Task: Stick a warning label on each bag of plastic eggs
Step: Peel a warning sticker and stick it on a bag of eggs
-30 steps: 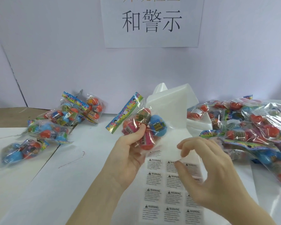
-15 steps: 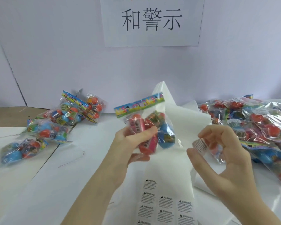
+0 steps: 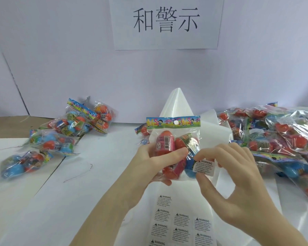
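Observation:
My left hand (image 3: 155,160) grips a clear bag of plastic eggs (image 3: 174,144) upright in the middle, its colourful header card on top. Red, pink and blue eggs show through the plastic. My right hand (image 3: 228,176) pinches a white warning label (image 3: 204,166) between thumb and fingers against the bag's lower right corner, over the blue egg. Below the hands lies the label sheet (image 3: 181,222) with rows of warning labels.
A few bags of eggs (image 3: 64,134) lie at the left on the white table. A big heap of bags (image 3: 281,139) fills the right side. White backing paper (image 3: 178,103) sticks up behind the held bag. A printed sign (image 3: 165,22) hangs on the wall.
The label came off the sheet in my right hand and now sits against the bag. My left hand turned the bag upright, header card level on top.

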`<action>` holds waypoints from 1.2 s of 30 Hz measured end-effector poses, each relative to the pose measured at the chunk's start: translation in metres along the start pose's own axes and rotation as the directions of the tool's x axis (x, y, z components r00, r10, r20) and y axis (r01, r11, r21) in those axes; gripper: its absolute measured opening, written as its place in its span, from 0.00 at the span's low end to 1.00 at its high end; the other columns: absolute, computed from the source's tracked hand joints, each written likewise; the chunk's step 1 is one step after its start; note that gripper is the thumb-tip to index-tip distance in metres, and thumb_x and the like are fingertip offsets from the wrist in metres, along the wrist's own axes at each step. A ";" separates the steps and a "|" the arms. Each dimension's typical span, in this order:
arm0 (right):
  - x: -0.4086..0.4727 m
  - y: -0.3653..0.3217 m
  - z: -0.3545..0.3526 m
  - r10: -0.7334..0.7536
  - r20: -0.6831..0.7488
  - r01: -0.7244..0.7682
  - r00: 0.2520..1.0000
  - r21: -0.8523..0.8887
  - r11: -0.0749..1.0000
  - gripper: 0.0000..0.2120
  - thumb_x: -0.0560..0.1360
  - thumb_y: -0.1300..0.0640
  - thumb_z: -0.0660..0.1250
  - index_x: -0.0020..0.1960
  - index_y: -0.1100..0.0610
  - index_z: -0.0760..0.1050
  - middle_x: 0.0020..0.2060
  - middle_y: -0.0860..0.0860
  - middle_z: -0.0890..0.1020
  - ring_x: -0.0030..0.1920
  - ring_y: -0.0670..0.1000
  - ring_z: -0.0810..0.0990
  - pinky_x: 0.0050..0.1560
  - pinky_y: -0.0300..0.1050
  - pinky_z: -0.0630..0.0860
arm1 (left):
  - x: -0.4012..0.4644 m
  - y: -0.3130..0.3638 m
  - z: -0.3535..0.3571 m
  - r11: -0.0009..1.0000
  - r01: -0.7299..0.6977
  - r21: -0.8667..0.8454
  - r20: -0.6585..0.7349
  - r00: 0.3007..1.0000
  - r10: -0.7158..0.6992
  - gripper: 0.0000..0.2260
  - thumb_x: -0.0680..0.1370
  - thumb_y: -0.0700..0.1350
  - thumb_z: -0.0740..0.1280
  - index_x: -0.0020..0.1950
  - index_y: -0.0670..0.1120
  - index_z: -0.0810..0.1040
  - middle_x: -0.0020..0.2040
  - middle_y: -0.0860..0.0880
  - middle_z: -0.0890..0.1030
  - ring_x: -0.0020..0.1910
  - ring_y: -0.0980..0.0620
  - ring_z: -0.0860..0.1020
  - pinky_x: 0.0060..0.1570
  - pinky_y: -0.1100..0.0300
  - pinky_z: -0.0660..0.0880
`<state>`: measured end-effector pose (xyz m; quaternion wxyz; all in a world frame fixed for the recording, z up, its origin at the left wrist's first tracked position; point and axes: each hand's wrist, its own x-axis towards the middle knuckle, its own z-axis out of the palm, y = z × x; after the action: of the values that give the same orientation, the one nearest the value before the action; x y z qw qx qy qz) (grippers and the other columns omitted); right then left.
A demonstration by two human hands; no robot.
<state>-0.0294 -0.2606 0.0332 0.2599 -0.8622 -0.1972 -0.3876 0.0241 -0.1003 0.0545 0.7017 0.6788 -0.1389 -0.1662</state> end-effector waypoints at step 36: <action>0.006 -0.003 0.003 0.457 0.372 -0.539 0.808 0.780 0.317 0.31 0.56 0.29 0.71 0.39 0.56 0.85 0.30 0.56 0.83 0.30 0.48 0.79 0.33 0.35 0.74 | 0.002 -0.008 0.006 0.967 -0.097 -0.234 0.013 0.995 0.103 0.06 0.64 0.43 0.71 0.38 0.43 0.81 0.34 0.45 0.81 0.27 0.54 0.74 0.22 0.66 0.67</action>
<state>-0.0254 -0.2557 0.0364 0.7500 -0.6463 -0.0985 -0.1007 0.0232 -0.1072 0.0468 0.7821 0.5819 -0.1612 -0.1542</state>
